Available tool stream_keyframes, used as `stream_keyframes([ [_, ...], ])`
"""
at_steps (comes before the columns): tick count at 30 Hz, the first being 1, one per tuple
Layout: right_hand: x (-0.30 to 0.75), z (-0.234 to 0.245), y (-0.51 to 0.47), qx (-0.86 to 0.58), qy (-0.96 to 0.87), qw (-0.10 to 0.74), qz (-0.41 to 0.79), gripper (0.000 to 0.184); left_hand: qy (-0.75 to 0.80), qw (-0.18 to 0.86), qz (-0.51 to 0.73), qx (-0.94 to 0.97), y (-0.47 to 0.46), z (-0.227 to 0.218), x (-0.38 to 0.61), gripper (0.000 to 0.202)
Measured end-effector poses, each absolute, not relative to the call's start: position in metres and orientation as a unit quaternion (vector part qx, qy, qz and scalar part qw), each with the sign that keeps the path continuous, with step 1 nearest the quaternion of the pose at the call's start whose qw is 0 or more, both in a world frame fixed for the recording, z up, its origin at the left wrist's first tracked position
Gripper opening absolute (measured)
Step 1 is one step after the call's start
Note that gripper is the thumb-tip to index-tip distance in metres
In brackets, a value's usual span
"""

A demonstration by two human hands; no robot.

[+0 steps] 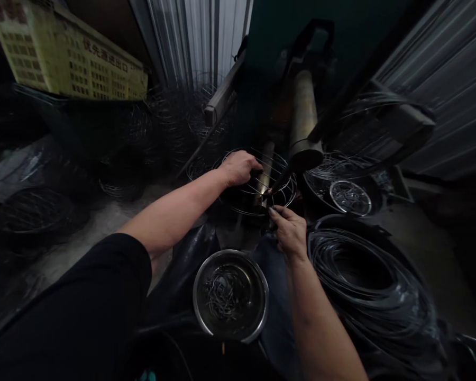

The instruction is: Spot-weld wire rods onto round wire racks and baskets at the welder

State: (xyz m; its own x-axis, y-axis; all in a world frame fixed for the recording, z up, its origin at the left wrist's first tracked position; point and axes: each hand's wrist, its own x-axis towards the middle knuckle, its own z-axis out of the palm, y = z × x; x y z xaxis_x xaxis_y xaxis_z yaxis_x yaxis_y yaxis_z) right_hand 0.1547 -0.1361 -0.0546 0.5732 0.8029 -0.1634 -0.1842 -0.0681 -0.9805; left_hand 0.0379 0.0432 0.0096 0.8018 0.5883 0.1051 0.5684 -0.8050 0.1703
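A round wire frame made of thin metal rods stands tilted in front of me, under a machine's brass-coloured cylinder. The cylinder's dark nozzle reaches down close to the frame's rods. My left hand grips the frame's upper rim from the far side. Lower down, my right hand pinches the frame's near rim, its fingertips just below the nozzle. The dark area under the frame hides what supports it.
A steel bowl of short wire pieces sits below my hands. A large black wire coil lies to the right, and more wire frames are piled on the left. Corrugated metal sheeting and a yellow printed sign stand behind.
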Motion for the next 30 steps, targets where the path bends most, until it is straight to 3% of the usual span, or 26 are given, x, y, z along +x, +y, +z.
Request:
stream_keyframes([
  [7, 0.1539, -0.0546, -0.1367, -0.621, -0.228, 0.63, 0.407, 0.05, 0.311, 0.062, 0.085, 0.945, 0.0411, 0.0111, 0.0375, 0.059],
  [30, 0.157, -0.0609, -0.1359, -0.613, -0.276, 0.638, 0.375, 0.045, 0.322, 0.045, 0.061, 0.944, 0.0368, 0.0134, 0.0372, 0.057],
])
